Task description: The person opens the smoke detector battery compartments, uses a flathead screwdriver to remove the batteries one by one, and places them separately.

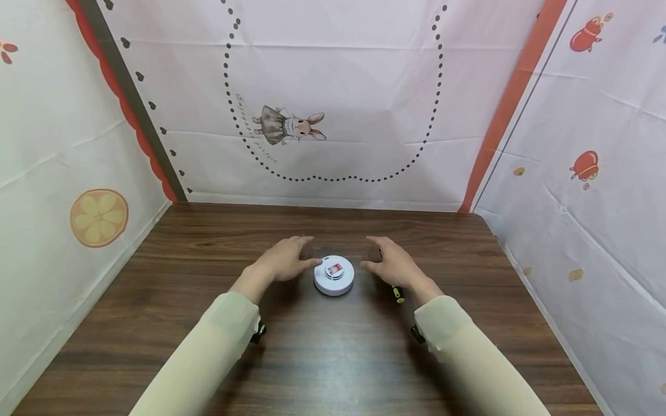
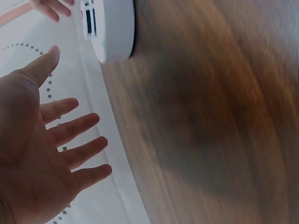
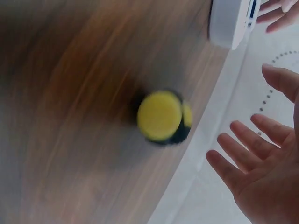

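Note:
A round white smoke detector (image 1: 329,286) lies on the table, a red-and-white label on its raised centre. To its left is my left hand (image 1: 281,260), fingers spread and thumb tip close to the detector's edge; whether they touch is unclear in the head view. My right hand (image 1: 399,267) hovers on the other side, apart from it, with its fingers extended and nothing held. Below the right hand lies a black-and-yellow handle-like object (image 1: 398,294), partly covered by that hand. In the right wrist view its round yellow end (image 3: 160,115) faces the camera, blurred.
The dark wood-grain table (image 1: 333,358) runs back to a white printed cloth (image 1: 343,86) hanging behind it. Similar cloth closes off the left side (image 1: 41,231) and right side (image 1: 614,231).

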`<state>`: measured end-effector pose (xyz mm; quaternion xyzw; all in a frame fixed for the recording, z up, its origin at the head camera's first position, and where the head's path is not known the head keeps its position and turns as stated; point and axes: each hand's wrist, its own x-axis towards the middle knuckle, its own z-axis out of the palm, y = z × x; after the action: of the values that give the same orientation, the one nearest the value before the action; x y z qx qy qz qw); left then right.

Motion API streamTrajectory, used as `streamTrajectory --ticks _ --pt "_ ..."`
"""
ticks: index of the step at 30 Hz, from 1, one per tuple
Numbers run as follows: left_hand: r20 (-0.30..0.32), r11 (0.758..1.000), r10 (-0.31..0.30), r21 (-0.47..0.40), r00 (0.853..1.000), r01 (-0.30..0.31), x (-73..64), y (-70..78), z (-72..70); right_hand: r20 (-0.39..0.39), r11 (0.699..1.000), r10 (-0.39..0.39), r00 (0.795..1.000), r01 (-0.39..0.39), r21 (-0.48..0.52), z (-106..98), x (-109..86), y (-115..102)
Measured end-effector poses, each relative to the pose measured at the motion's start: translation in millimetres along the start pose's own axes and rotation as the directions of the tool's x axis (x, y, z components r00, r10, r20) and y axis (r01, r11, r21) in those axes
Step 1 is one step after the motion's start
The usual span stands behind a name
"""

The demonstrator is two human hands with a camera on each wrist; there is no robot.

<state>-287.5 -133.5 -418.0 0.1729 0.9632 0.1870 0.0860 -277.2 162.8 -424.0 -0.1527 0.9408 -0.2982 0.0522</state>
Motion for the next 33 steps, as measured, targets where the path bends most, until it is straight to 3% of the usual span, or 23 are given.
streamTrajectory --ticks 12,19,23,33 --pt "0.029 0.996 0.045 -0.077 0.999 -0.043 -11.4 17.9 14.0 0.077 0.996 -0.011 0.997 0.004 0.091 21 -10.0 -17" --pt "0.042 0.993 0.071 -0.094 0.997 -0.067 -9.6 20.3 27.6 0.122 0.981 -0.094 0.988 0.071 0.18 33 -9.2 -20" --pt "0.045 0.993 0.071 -0.096 0.996 -0.066 -8.6 19.1 35.3 0.123 0.984 -0.115 0.986 0.096 0.149 38 -8.2 -19" --pt "0.003 0.994 0.045 -0.102 0.999 -0.044 -7.3 21.8 43.5 0.092 0.996 -0.073 0.993 0.069 0.049 44 -5.1 -22"
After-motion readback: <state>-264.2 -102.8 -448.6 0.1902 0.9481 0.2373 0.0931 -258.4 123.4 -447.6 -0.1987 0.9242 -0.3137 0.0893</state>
